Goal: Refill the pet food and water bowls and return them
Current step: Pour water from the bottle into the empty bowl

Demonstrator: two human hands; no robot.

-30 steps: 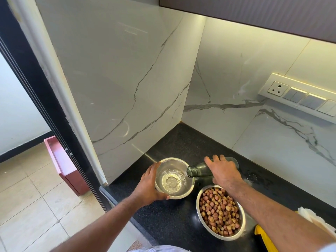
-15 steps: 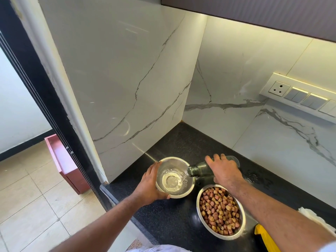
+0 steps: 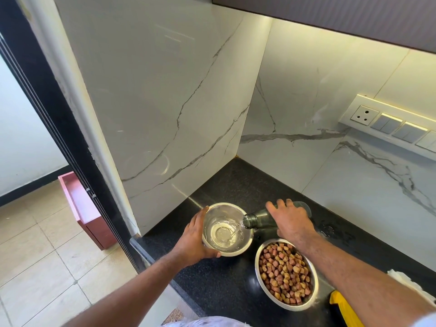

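The right hand (image 3: 291, 223) grips a tipped bottle (image 3: 259, 219) pouring water into the steel bowl (image 3: 227, 230) the left hand (image 3: 193, 241) holds, beside a food bowl (image 3: 286, 277).

walls (image 3: 165, 90) – white veined marble | counter (image 3: 236, 185) – black | floor (image 3: 35, 267) – beige tile

I see a steel water bowl (image 3: 225, 232) part-filled, with the kibble-filled steel food bowl (image 3: 286, 278) at its four o'clock.
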